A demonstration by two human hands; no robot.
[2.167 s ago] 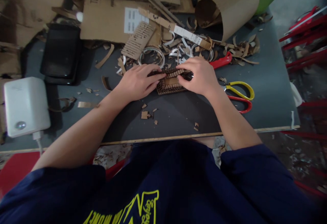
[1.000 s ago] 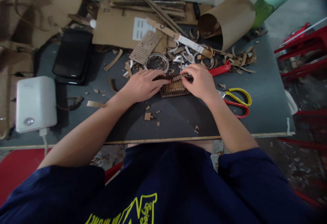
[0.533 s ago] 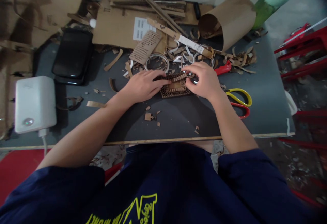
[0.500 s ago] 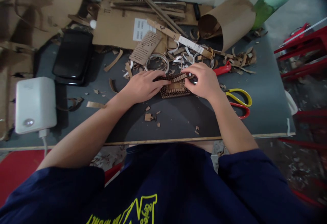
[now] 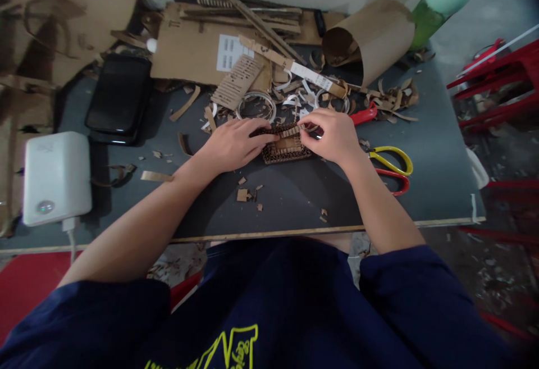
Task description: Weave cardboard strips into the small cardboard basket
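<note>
A small rectangular piece built of corrugated cardboard strips point(image 5: 287, 155) lies on the dark table in front of me. My left hand point(image 5: 236, 143) grips its left end, with fingers over the rim and inner edge. At the right end, my right hand point(image 5: 330, 135) pinches a thin cardboard strip between thumb and forefinger, against the far right corner. Two rolls of white-edged tape or rings lie just behind, the left one point(image 5: 256, 107) nearest my left fingers. Red-handled pliers or a similar tool point(image 5: 364, 114) rests behind my right hand.
Scissors with yellow and red handles point(image 5: 393, 159) lie right of my right wrist. Cardboard scraps, a flat cardboard sheet point(image 5: 187, 49) and a cardboard tube point(image 5: 387, 37) fill the back. At left are a black case point(image 5: 120, 96) and a white power bank point(image 5: 58, 178).
My right hand has shifted slightly left and down along the far strip, which now sits closer to the frame. My left hand stays at the left end. The view has moved slightly.
</note>
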